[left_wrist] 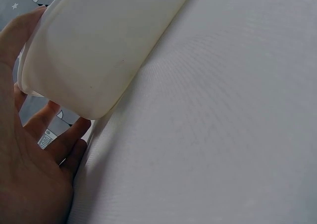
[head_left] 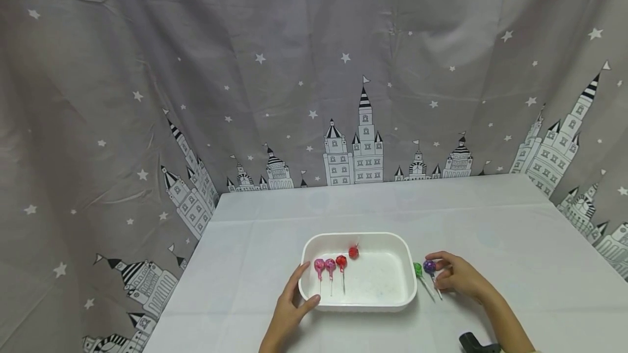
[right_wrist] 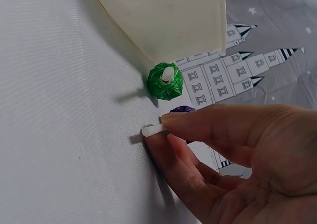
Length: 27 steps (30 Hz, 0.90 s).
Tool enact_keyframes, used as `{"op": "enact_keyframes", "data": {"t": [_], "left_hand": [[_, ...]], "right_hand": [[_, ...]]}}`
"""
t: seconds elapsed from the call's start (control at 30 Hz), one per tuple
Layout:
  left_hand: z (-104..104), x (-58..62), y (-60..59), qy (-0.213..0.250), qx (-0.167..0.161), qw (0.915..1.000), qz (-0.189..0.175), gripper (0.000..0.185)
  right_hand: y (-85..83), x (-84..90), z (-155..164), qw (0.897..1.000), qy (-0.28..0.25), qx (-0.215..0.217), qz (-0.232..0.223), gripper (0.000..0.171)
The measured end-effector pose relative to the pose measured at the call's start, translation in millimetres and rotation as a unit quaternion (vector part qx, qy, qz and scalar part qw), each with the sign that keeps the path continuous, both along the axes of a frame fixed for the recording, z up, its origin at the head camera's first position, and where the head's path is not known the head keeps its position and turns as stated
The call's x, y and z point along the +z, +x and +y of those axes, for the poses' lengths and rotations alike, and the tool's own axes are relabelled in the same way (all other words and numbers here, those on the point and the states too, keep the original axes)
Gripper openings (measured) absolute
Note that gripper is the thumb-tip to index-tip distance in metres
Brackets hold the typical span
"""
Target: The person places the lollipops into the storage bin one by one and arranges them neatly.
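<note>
My left hand (head_left: 290,305) grips the left end of a white plastic tray (head_left: 363,307), its thumb at the near corner; the left wrist view shows fingers around the tray's end wall (left_wrist: 94,50). Inside, toward the left, lie two pink lollipops (head_left: 319,266) and two red lollipops (head_left: 341,261). Right of the tray, my right hand (head_left: 458,277) pinches a purple lollipop (head_left: 429,267). Its white stick (right_wrist: 154,129) lies between thumb and fingers in the right wrist view. Between that hand and the tray is a green lollipop (right_wrist: 166,83), stick toward the near side.
A white cloth (head_left: 235,266) covers the table. Behind and along the sides hangs a grey curtain (head_left: 294,70) printed with castles and stars. A black object (head_left: 473,342) shows at the bottom edge, near the right forearm.
</note>
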<state>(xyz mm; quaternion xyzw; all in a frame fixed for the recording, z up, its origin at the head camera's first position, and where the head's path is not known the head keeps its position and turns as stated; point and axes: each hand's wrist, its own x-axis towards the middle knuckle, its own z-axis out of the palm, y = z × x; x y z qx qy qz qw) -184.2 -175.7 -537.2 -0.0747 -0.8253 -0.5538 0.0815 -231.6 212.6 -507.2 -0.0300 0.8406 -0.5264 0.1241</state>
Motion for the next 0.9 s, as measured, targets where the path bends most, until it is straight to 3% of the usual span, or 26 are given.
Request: {"op": "enact_keyframes", "data": {"t": [0.6,0.9], "left_hand": [[-1,-3.0,-0.4,-0.002,0.000,1.0000,0.007,0.067],[-1,-1.8,-0.7,0.000,-0.001,0.9999,0.010,0.068]], "right_hand": [[1.1,-3.5,5,0.998,-0.050,-0.027,0.010,0.063],[-4.5,13.2,10,0.989,-0.143,-0.010,0.033,0.062]]}}
